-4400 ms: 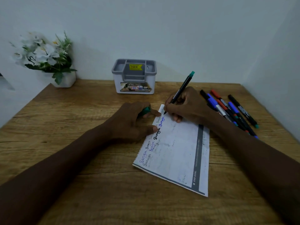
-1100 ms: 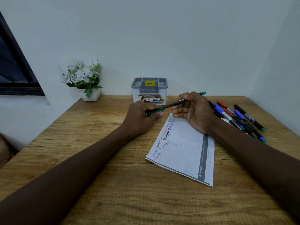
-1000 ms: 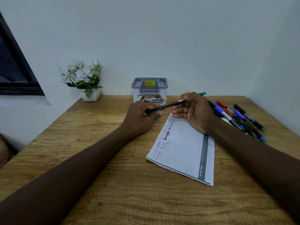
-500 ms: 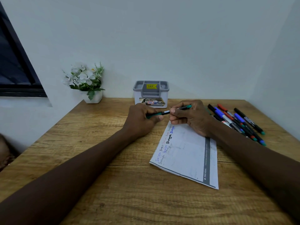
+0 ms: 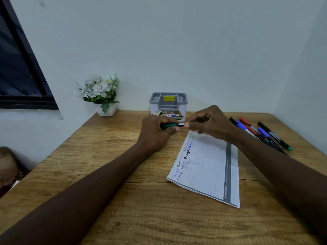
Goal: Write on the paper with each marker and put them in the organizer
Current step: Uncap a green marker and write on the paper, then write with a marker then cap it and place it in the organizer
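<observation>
While held level between both hands, slim black plastic marker with green cap (image 5: 169, 125): head view; above table, just in front of organizer, just past paper's far end; light, rigid, smooth, probably a bit slippery; best taken mid-barrel, away from tip.
left hand (image 5: 155, 133): fingers curled round green cap end of marker.
right hand (image 5: 210, 122): fingertips pinching opposite end; most of barrel hidden under fingers.
cap seating: cannot tell, joint partly covered.
white printed paper sheet with grey stripe (image 5: 207, 167): flat on table, under right forearm; thin, floppy, likely to slide if dragged; handwritten words in several ink colours along long edge nearer left hand.
small white plastic organizer with grey compartmented rim (image 5: 168, 94): at back of table near wall; hard, light, likely to tip if knocked; yellow price sticker; no markers visible inside.
loose markers with red, blue and green caps (image 5: 261, 135): bunched on table to the right, touching each other; round barrels, prone to roll.
wood-grain table (image 5: 123, 209): matte, lightly textured.
white flowers in white pot (image 5: 99, 89): back left.
dark window frame (image 5: 17, 76): far left.
</observation>
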Available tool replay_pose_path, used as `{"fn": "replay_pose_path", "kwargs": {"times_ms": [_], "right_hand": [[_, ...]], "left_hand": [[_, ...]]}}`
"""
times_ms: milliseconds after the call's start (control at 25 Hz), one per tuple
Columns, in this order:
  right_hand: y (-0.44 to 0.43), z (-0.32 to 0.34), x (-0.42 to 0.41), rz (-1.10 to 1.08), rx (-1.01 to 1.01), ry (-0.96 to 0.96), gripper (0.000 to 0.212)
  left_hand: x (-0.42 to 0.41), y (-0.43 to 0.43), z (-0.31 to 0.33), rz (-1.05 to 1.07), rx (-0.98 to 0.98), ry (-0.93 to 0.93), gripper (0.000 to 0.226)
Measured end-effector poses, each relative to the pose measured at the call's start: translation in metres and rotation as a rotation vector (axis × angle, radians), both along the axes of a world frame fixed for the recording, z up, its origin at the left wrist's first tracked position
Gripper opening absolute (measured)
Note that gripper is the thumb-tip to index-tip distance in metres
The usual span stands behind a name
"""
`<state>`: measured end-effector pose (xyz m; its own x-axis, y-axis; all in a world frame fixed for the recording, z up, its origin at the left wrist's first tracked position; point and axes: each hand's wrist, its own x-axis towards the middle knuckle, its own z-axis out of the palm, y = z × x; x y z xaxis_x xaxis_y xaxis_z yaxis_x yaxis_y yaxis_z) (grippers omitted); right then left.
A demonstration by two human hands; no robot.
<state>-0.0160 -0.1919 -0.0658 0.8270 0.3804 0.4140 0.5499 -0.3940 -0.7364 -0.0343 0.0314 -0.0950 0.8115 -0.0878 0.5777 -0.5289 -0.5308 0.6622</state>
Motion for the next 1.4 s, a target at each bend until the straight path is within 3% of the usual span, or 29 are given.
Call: {"fn": "replay_pose_path", "kwargs": {"times_ms": [160,280,360,440,560,720,920,1120,1400], "right_hand": [[0.003,0.0,0.003,-0.154,-0.487,-0.387,0.033],[0.005,0.008,0.007,-0.148,-0.516,-0.605,0.029],[0.001,0.018,0.014,-0.135,-0.313,-0.542,0.024],[-0.004,0.03,0.027,-0.241,-0.064,-0.482,0.021],[0.0,0.044,0.049,-0.392,0.222,-0.376,0.044],[0.019,0.044,0.082,-0.427,0.402,-0.305,0.07],[0.035,0.034,0.106,-0.423,0.218,-0.319,0.089],[0.039,0.028,0.117,-0.45,0.081,-0.262,0.079],[0.036,0.026,0.111,-0.491,0.038,-0.237,0.046]], "left_hand": [[-0.007,-0.003,0.006,-0.034,-0.069,-0.082,0.043],[-0.008,0.001,0.013,-0.075,-0.289,0.018,0.072],[-0.006,0.001,0.012,-0.073,-0.307,0.049,0.062],[-0.004,-0.001,0.006,-0.082,-0.189,0.07,0.038],[-0.005,-0.004,-0.001,-0.189,0.09,0.124,0.024],[0.001,-0.002,-0.005,-0.317,0.302,0.128,0.022],[0.004,0.0,-0.006,-0.33,0.31,0.143,0.025],[0.005,0.001,-0.005,-0.332,0.325,0.162,0.026],[0.005,0.0,-0.005,-0.314,0.347,0.147,0.027]]}}
